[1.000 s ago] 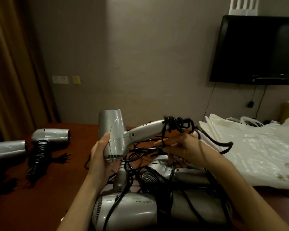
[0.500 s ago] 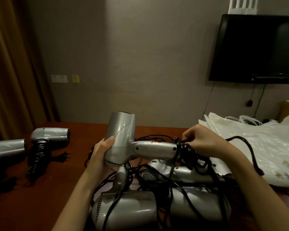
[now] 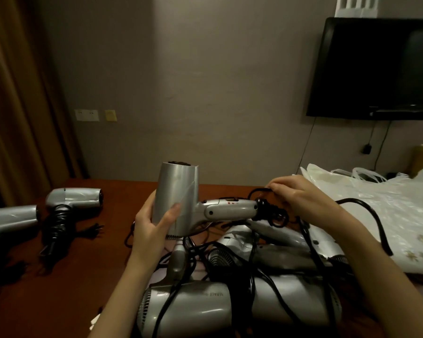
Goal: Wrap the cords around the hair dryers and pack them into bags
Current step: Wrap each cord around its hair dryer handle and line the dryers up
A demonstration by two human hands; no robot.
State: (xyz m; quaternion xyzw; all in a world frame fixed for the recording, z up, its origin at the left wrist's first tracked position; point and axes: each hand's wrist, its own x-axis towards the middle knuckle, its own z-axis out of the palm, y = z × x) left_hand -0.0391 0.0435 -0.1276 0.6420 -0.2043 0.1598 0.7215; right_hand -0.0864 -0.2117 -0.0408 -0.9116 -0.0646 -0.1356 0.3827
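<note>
On the brown table (image 3: 59, 289) lies a tangled pile of silver dryers (image 3: 230, 311), white bags (image 3: 388, 215) beside it. Above the pile, the left hand (image 3: 152, 228) grasps the raised hair dryer (image 3: 178, 201) by its barrel; the right hand (image 3: 300, 198) pinches its black cord (image 3: 270, 213), coiled at the handle's end.
</note>
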